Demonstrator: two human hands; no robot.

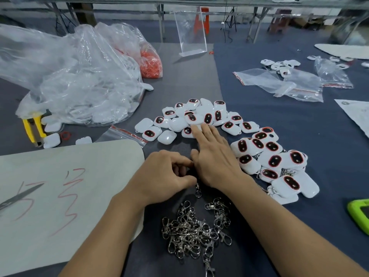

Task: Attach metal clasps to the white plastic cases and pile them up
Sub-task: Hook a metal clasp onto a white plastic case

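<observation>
My left hand (166, 174) is curled shut on a metal clasp (198, 189) that dangles below its thumb and fingers. My right hand (214, 156) lies flat beside it with fingers stretched out, the fingertips touching a white plastic case (192, 118) in the loose heap of cases (199, 118) with dark oval windows. To the right lies a pile of cases with clasps on them (275, 166). A heap of loose silver clasps (197, 228) sits between my forearms.
A big clear bag of white cases (79, 86) and a bag of orange rings (149, 62) sit at the left. Yellow cutter (33, 126), scissors (20, 196) on a white sheet (60, 196), zip bags (279, 84) at right, a green object (359, 214), an acrylic stand (191, 31).
</observation>
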